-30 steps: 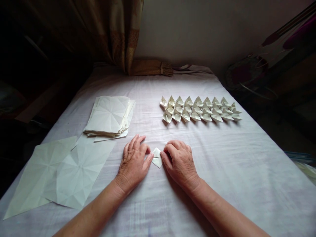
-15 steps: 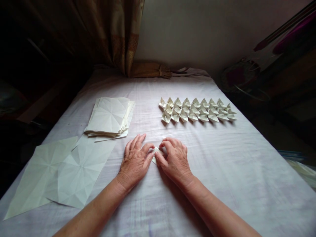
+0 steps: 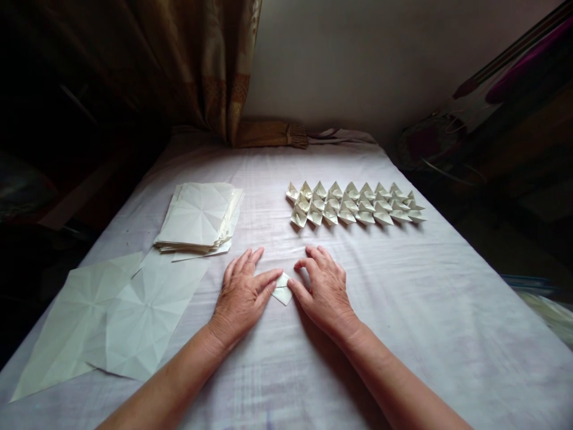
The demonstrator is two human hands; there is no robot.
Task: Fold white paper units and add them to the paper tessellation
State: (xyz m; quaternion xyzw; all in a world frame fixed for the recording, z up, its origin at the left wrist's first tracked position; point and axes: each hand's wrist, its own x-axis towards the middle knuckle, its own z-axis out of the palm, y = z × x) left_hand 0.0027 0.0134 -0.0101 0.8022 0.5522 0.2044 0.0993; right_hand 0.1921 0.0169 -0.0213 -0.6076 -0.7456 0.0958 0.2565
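Note:
My left hand (image 3: 244, 294) lies flat on the white cloth (image 3: 425, 298), fingers stretched out, its index finger pressing on a small folded white paper piece (image 3: 283, 292). My right hand (image 3: 326, 291) rests just right of the piece with its fingers loosely arched and apart. Its thumb touches the piece's right edge. The piece lies flat between the two hands, partly covered by the left index finger.
Rows of several small folded paper pieces (image 3: 353, 206) lie beyond the hands. A stack of creased sheets (image 3: 199, 215) sits at the left, with two larger creased sheets (image 3: 129, 316) nearer. A curtain (image 3: 215, 71) hangs at the back. Dark clutter (image 3: 430, 143) stands off the right edge.
Both hands closed in over the folded piece half a second ago, then drew slightly apart. The piece shows again between them, with the left index finger laid across it.

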